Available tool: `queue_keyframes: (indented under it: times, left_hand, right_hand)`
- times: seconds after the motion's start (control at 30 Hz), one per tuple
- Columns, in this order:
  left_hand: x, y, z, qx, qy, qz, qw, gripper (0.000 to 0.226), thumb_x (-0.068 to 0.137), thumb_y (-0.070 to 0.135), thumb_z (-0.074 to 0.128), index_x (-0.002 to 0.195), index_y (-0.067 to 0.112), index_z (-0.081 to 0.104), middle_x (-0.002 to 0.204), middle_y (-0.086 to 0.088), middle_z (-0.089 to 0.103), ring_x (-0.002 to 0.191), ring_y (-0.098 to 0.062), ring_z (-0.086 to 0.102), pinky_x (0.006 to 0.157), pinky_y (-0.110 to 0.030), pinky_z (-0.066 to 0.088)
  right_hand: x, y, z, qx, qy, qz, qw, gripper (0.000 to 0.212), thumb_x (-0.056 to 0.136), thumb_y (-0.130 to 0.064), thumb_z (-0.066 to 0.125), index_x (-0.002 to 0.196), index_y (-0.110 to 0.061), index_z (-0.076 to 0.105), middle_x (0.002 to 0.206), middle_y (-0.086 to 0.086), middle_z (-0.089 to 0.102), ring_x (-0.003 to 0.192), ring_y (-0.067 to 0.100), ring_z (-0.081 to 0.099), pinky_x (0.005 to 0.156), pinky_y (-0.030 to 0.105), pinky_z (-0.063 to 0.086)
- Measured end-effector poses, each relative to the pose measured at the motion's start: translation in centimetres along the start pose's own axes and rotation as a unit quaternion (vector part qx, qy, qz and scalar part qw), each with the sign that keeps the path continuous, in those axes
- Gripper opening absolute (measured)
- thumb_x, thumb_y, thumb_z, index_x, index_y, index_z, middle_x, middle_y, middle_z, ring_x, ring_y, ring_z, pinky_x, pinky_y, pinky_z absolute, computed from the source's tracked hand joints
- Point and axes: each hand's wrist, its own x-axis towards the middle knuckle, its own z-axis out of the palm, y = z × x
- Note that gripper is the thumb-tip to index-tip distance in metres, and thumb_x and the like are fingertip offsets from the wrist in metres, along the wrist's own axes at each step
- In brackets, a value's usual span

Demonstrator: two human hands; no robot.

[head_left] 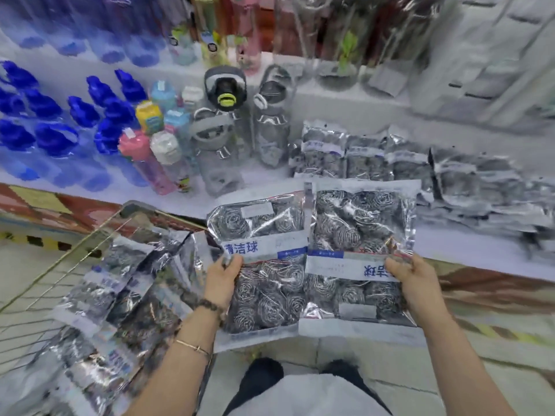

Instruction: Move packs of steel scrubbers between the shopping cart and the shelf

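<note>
I hold two clear packs of steel scrubbers side by side in front of the shelf edge. My left hand [222, 279] grips the left pack [264, 265] at its left edge, thumb on the white label. My right hand [416, 280] grips the right pack [360, 253] at its right edge; that pack's label is upside down. The wire shopping cart [72, 256] at lower left holds several more packs [102, 298]. On the white shelf [468, 253], more packs [369, 157] stand in a row and others lie stacked at the right [486, 193].
Blue water bottles [54, 127] fill the shelf's left part. Coloured and clear grey bottles [216, 136] stand just left of the shelved packs. An upper shelf carries tall bottles [270, 31]. My shoes [264, 376] stand on the tiled floor below.
</note>
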Motion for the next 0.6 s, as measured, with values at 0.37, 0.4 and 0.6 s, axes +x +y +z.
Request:
queue_keyframes:
  times: [0.37,0.4,0.6]
  left_hand:
    - [-4.8,5.3,23.5,0.077,-0.116,0.074,0.987,0.025,0.095,0.024,0.047,0.070,0.021,0.050,0.066,0.004,0.050,0.058,-0.009,0.042,0.054,-0.021,0.031]
    - [-5.5,5.7,25.7,0.086,-0.118,0.079,0.986,0.027,0.095,0.023,0.047,0.069,0.017,0.048,0.062,0.005,0.048,0.056,-0.008,0.039,0.052,-0.021,0.029]
    - [-8.2,7.8,36.5,0.133,-0.152,0.116,0.972,0.030,0.095,0.025,0.046,0.070,0.009,0.044,0.064,-0.004,0.045,0.060,-0.015,0.038,0.054,-0.027,0.027]
  right_hand:
    - [2.7,8.0,-20.7,0.187,0.196,0.085,0.959,0.043,0.079,-0.023,0.074,0.115,-0.004,0.060,0.110,0.010,0.063,0.112,0.034,0.055,0.099,0.050,0.043]
    - [3.0,8.8,-22.5,0.198,0.208,0.098,0.953,0.039,0.076,-0.029,0.077,0.105,-0.006,0.064,0.101,0.011,0.067,0.103,0.034,0.059,0.093,0.051,0.046]
    - [4.2,10.7,-31.4,0.211,0.255,0.091,0.939,0.018,0.090,-0.024,0.063,0.074,-0.015,0.066,0.069,0.007,0.067,0.073,0.026,0.060,0.077,0.049,0.050]
